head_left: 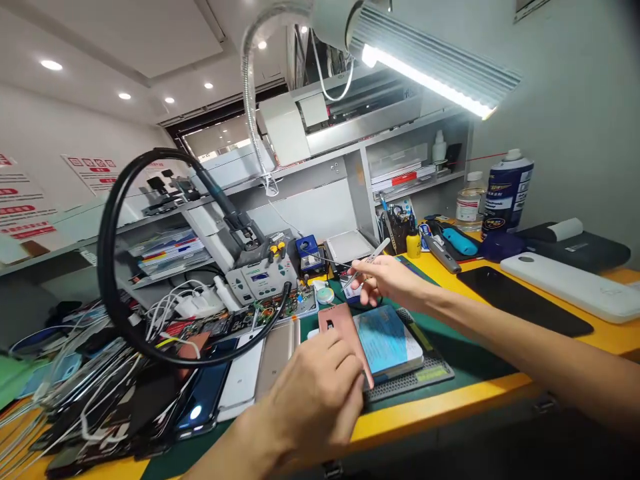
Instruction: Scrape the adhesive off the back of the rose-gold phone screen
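Note:
My left hand (pixel 313 393) rests on a pink phone back cover (pixel 340 328) with its fingers curled round the near end, holding it tilted against an opened phone (pixel 387 343) that lies on a dark work mat (pixel 425 373). My right hand (pixel 387 279) hovers above and behind the phone. Its fingers pinch metal tweezers (pixel 367 257) that point up and away.
A pile of phones and white cables (pixel 150 393) fills the left side. A black hose loops from the hot-air station (pixel 260 277). Tool holders, bottles, a spray can (pixel 507 190) and a white case (pixel 575 283) stand at the back right. A lamp (pixel 425 60) hangs overhead.

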### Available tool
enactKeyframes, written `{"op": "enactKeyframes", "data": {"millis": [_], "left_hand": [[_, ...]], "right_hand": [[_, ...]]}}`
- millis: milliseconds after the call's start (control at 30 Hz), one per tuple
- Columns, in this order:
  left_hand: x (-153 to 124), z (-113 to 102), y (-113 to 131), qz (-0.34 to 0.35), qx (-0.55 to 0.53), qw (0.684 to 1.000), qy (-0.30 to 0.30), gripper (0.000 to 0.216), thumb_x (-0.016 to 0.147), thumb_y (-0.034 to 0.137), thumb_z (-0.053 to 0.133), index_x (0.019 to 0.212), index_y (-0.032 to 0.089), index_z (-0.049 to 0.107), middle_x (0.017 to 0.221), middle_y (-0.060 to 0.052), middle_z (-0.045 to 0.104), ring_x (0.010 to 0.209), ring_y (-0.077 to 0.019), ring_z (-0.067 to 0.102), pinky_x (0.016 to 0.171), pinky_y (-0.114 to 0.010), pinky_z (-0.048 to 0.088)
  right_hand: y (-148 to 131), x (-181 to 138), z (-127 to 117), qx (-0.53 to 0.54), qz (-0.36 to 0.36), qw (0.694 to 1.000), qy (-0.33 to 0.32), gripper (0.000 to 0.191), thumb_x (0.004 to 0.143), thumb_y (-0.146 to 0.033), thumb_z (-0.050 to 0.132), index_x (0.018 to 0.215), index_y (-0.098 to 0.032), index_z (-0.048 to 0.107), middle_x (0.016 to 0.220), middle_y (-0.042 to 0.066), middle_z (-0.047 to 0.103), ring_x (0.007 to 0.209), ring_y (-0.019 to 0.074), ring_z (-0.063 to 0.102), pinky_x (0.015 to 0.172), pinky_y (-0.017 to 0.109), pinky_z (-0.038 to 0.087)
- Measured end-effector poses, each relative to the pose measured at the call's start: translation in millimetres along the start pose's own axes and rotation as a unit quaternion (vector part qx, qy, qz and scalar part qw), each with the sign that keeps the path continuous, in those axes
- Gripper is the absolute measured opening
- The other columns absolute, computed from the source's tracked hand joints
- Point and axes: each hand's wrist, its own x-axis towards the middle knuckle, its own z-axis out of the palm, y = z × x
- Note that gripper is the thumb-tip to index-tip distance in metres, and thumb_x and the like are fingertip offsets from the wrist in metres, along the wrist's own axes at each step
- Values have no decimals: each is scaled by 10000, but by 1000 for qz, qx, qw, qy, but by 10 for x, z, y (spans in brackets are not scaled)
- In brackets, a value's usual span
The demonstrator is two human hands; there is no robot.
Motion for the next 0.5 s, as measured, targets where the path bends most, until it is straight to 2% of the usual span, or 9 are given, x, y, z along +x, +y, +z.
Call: {"op": "enactKeyframes", "data": {"millis": [100,200,233,267,333,400,467,500], "left_hand": [[2,133,-279,1,-13,1000,-4,78,824,108,558,825,138,629,772,-90,666,821,-230,621,748,-404,579],[-118,288,-514,-14,-32,999,-6,193,823,160,585,993,97,653,972,-147,716,1034,-278,632,956,-459,573],[-172,350,-593,6,-34,999,0,228,865,226,561,1035,101,648,1025,-147,723,1070,-281,626,978,-456,568],[-227,417,-671,46,-31,997,59,277,920,305,498,1041,111,655,1004,-134,734,1052,-278,636,947,-447,585],[-325,553,-799,65,-8,996,67,400,987,416,417,1118,112,642,1088,-137,735,1126,-273,624,1031,-449,548],[-389,677,-866,72,0,997,38,313,1003,268,400,1119,125,654,1125,-108,741,1156,-230,631,1104,-405,502],[-415,767,-873,58,-1,995,85,269,998,189,417,1014,164,685,1048,-54,767,1102,-186,667,1147,-373,465],[-418,792,-863,39,-4,990,135,265,1001,183,429,944,181,688,982,-23,778,1045,-160,691,1166,-360,443]], "right_hand": [[135,150,-10,15,21,1000,9,240,1021,-375,599,1066,-146,656,874,6,682,606,114,628,532,247,545],[290,201,-21,22,51,998,19,280,1030,-413,574,1038,-144,654,790,-18,658,521,90,579,465,217,502],[333,200,-21,23,58,998,22,302,1036,-430,558,1024,-143,652,750,-30,644,481,80,553,433,204,477],[370,192,-21,23,61,998,25,328,1043,-450,535,1015,-143,648,707,-43,626,440,69,523,397,191,445],[417,170,-20,22,60,998,21,378,1063,-481,466,1000,-147,631,635,-61,601,381,65,503,337,175,394],[433,148,-27,17,54,998,5,394,1074,-477,409,946,-160,603,591,-61,606,348,78,520,295,169,377],[420,134,-45,3,52,998,-26,390,1045,-478,457,841,-169,581,533,-53,608,312,83,511,272,161,371],[405,130,-57,-7,52,998,-43,380,1011,-481,523,795,-172,571,507,-52,603,293,78,492,268,157,368]]}}
